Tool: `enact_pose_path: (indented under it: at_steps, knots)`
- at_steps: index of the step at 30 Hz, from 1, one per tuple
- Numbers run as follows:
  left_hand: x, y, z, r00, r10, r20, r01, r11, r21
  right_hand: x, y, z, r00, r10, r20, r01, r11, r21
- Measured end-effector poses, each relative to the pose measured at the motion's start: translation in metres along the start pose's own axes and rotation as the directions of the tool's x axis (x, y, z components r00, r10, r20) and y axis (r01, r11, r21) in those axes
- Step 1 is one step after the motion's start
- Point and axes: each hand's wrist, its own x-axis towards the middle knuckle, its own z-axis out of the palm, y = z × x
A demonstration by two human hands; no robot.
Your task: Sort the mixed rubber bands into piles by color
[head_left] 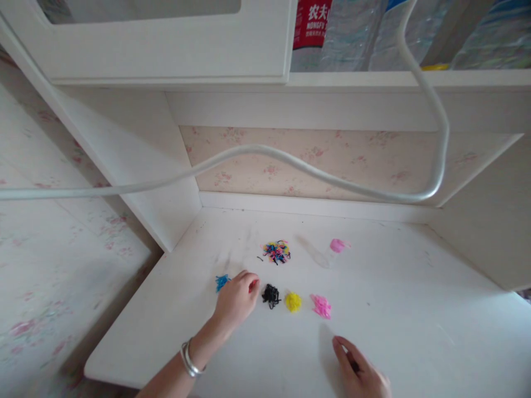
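Observation:
My left hand [237, 297] rests on the white desk [398, 309] with its fingers curled under, between a small blue pile of tiny rubber bands [222, 282] and a black pile [271, 295]. I cannot make out anything in the curled fingers. A yellow pile [292, 301] and a pink pile [321, 305] lie in the same row to the right. A mixed multicoloured heap [276, 251] sits further back. My right hand [360, 371] lies near the front edge, fingers stretched out, holding nothing.
A clear plastic bag with a pink end [327, 251] lies behind the pink pile. A white cable [265, 155] hangs across the view. Cabinet walls flank the desk; water bottles [352, 33] stand on the shelf above.

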Motion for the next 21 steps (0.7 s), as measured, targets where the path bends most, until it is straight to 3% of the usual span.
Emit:
enact_pose_path:
  at_steps: [5,9,21]
  knots:
    - [0.05,0.01,0.019,0.998,-0.019,0.067,0.012,0.996,0.091,0.003,-0.007,0.003,0.999,-0.024,0.025,0.024,1.0,-0.006]
    - [0.074,0.012,0.033,0.996,-0.019,0.092,0.006,0.991,0.134,0.003,-0.005,0.003,0.997,-0.066,0.026,0.066,0.998,0.003]
    - [0.092,0.012,0.044,0.99,-0.003,0.138,-0.025,0.98,0.198,0.003,-0.01,0.001,0.994,-0.111,-0.008,0.111,0.994,-0.019]
